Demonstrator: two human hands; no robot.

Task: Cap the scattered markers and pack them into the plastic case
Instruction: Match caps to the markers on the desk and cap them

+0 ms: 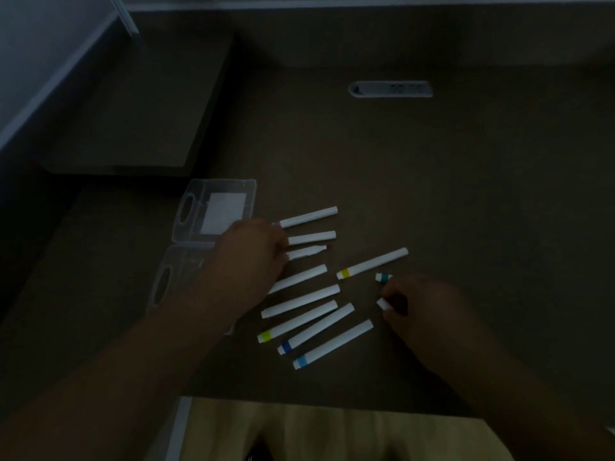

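Head view looks down on a dim brown desk (466,181) where white markers lie scattered. 8 of them form a loose slanted row between the 2 hands, from one with a purple band (307,217) at the top down to ones with a yellow-green band (298,321), a dark blue band (317,328) and a light blue band (332,344). Another marker with a yellow band (372,263) lies apart, to the right of the row.

Left hand (249,254) rests over the left ends of the upper markers; whether its fingers grip one I cannot tell. Right hand (422,311) has its fingers curled around a small white piece (383,304), with a teal-banded cap (383,278) just above it.

Clear plastic case (213,211) lies open on the desk left of the markers, partly under the left forearm. A cable grommet (391,89) sits farther back.
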